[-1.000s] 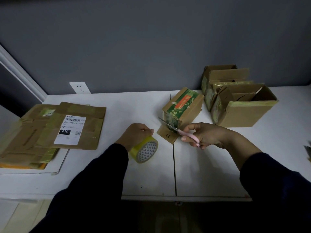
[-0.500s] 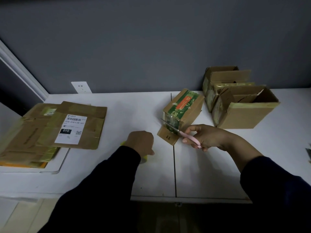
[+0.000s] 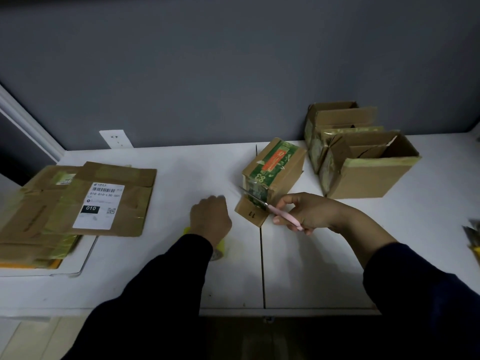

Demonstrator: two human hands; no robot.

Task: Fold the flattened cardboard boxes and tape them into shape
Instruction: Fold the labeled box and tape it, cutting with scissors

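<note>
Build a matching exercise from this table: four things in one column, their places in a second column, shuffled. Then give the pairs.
Things
1. scissors
2. tape roll
3. flat boxes
4. open boxes

Places
A. partly hidden under the left hand
B. stacked at the table's left end
C. gripped in the right hand
D. standing at the back right

Pairs: 1-C, 2-A, 3-B, 4-D.

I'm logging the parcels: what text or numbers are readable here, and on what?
"010-010-L30-55", last digit unclear: white shipping label on the top flattened box.
"010": black patch on that label.
"83": green print on the small box.
"11": its front flap.
Text on the orange sticker: too blurred.
</note>
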